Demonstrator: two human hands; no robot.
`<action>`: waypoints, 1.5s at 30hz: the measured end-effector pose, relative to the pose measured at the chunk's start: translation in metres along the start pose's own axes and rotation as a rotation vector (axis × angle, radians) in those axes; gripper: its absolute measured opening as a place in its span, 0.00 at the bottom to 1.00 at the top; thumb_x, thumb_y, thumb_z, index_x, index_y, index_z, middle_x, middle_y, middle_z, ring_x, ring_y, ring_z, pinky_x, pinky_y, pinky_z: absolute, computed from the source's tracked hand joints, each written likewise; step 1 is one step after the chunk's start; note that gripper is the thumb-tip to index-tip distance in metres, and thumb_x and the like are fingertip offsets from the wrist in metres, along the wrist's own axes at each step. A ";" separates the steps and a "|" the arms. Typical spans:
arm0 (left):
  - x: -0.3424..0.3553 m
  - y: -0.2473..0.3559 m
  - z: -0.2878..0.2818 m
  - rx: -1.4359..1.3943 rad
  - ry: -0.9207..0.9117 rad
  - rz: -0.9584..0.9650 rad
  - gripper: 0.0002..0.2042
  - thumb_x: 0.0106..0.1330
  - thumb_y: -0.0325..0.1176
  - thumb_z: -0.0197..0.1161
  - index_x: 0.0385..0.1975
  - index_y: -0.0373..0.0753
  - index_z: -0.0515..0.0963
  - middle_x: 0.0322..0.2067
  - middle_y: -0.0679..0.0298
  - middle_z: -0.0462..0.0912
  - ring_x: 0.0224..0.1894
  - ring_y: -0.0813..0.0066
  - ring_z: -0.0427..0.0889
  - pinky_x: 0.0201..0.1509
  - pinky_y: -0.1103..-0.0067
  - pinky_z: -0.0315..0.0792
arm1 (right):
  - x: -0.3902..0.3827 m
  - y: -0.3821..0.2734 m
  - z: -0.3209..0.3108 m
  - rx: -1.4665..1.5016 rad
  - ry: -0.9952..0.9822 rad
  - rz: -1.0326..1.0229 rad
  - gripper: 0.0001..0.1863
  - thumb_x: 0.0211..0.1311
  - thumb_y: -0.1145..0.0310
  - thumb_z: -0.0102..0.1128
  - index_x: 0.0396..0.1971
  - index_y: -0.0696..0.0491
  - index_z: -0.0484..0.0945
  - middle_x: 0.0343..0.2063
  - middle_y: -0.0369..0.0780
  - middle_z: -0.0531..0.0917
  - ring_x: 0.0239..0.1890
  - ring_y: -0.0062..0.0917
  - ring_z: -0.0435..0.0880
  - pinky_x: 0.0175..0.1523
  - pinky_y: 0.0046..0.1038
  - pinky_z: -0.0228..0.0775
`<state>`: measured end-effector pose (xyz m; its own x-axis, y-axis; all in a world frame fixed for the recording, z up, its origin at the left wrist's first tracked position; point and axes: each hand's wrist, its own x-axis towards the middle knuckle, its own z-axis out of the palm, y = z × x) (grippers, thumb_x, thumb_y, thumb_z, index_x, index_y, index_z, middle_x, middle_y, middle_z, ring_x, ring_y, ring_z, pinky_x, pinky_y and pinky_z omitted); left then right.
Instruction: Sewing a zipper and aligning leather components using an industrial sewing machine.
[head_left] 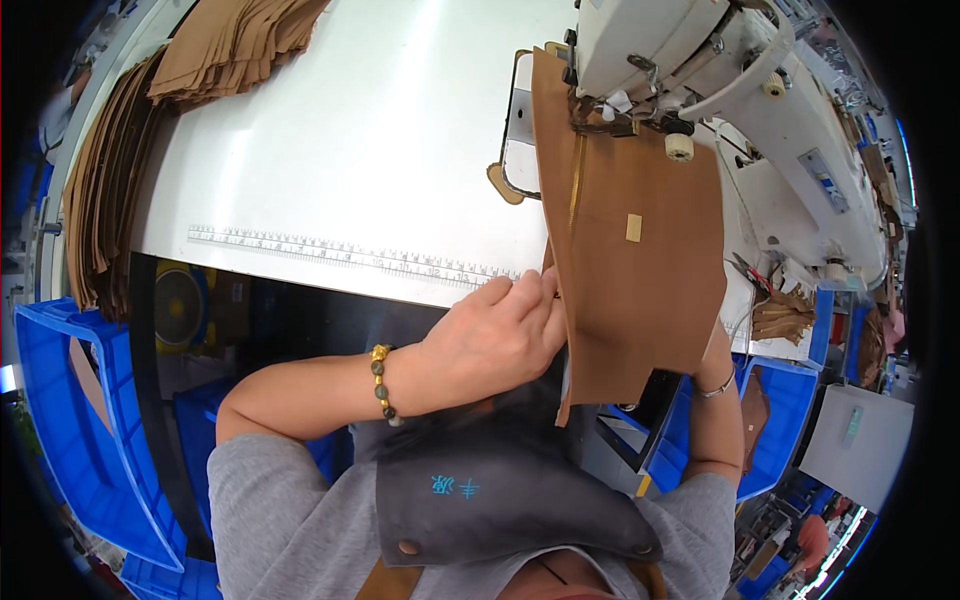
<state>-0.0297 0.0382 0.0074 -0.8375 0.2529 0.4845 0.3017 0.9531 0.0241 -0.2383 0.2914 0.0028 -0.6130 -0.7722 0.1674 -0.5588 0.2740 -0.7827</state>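
Observation:
A large brown panel (645,300), leather-like, runs from under the head of a white sewing machine (650,60) toward me and hangs past the table's front edge. A narrow yellow strip (577,185) lies along its left part, and a small pale rectangle (634,228) sits near its middle. My left hand (500,330) is closed on the panel's left edge, fingertips pinching it just over the table edge. At the panel's lower right edge is my right hand (714,352); its fingers are hidden beneath the panel.
Stacked brown pieces (235,45) lie at the table's far left, with more draped over the left side (105,190). A printed ruler (350,250) runs along the white tabletop (350,150). Blue bins (85,420) stand left and right; scissors (750,272) lie right of the panel.

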 end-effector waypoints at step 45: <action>-0.028 0.018 -0.018 -0.112 -0.191 0.001 0.22 0.64 0.37 0.63 0.59 0.45 0.81 0.59 0.55 0.80 0.64 0.53 0.76 0.64 0.58 0.75 | -0.001 -0.087 0.061 -0.331 -0.017 -0.364 0.21 0.62 0.62 0.70 0.55 0.51 0.84 0.54 0.44 0.82 0.56 0.39 0.82 0.63 0.42 0.74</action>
<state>0.0073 0.0453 0.0096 -0.9049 0.2912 0.3105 0.3428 0.9309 0.1260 -0.1549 0.2329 0.0341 -0.3372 -0.8600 0.3830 -0.8845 0.1500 -0.4418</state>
